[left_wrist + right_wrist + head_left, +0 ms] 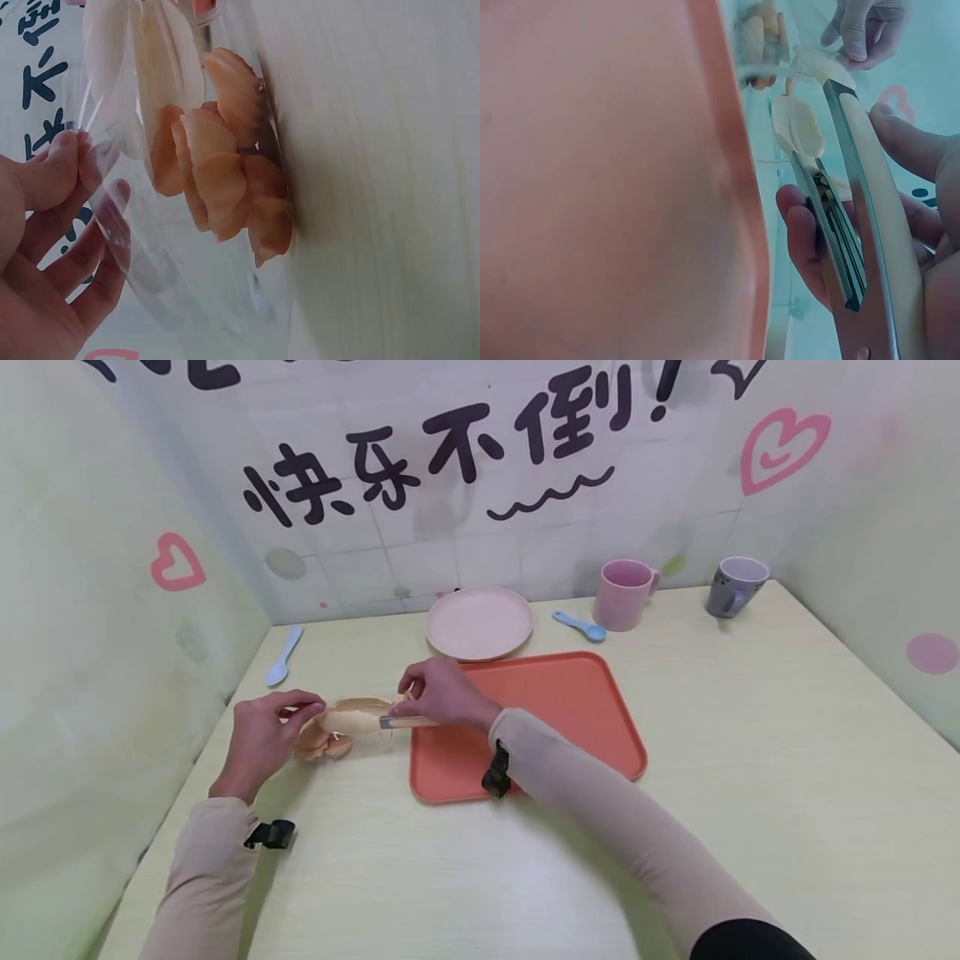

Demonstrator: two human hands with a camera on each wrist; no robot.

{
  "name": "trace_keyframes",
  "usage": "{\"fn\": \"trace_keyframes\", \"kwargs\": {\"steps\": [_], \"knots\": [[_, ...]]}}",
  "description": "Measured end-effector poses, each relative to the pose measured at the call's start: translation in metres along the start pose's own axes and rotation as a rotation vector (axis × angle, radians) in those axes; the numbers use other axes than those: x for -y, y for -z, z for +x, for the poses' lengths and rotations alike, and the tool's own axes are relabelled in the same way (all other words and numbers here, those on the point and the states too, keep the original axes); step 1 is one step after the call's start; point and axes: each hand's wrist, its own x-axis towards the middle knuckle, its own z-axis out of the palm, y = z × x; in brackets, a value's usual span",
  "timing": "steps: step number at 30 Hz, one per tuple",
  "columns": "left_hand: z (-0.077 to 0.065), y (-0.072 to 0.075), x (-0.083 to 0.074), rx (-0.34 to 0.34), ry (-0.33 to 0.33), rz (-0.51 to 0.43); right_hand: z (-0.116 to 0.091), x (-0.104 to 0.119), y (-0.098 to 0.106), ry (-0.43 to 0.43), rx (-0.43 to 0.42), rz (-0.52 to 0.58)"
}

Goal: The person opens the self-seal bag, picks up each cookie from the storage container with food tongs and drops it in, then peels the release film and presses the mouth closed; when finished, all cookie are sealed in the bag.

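Observation:
My left hand (pixel 258 739) pinches the edge of a clear plastic bag (pixel 161 289) between thumb and forefinger. Several orange-brown, ridged food pieces (pixel 214 165) lie low in the bag, close over the table. My right hand (pixel 448 693) grips a pair of food tongs (pixel 881 217) with metal arms and cream-coloured heads; the arms stand apart, thumb on one and fingers around the other. In the left wrist view the cream tong heads (pixel 172 56) reach into the bag beside the pieces. The right hand is over the left part of an orange tray (pixel 558 710).
Behind the tray is a pink plate (pixel 480 622). One blue spoon (pixel 577 625) lies near a pink mug (pixel 624 597), another light blue spoon (pixel 283 658) at the back left. A grey-purple mug (pixel 737 587) stands at the back right. A printed cloth wall (pixel 450 552) borders the table.

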Motion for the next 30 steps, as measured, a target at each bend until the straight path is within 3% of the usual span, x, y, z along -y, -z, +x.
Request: {"fn": "trace_keyframes", "kwargs": {"steps": [5,19,25,30], "knots": [[0.0,-0.001,-0.001,0.0,0.005,0.0,0.0,-0.002,0.0,-0.042,0.004,0.028],[0.0,0.0,0.001,-0.03,-0.029,-0.002,0.005,0.007,-0.008,0.001,-0.006,-0.049],[0.002,0.0,0.002,-0.034,-0.044,-0.002,-0.003,0.001,0.005,0.003,-0.035,-0.07],[0.0,0.0,0.004,-0.023,-0.027,0.002,-0.017,-0.014,0.025,0.039,-0.01,-0.113]]}}
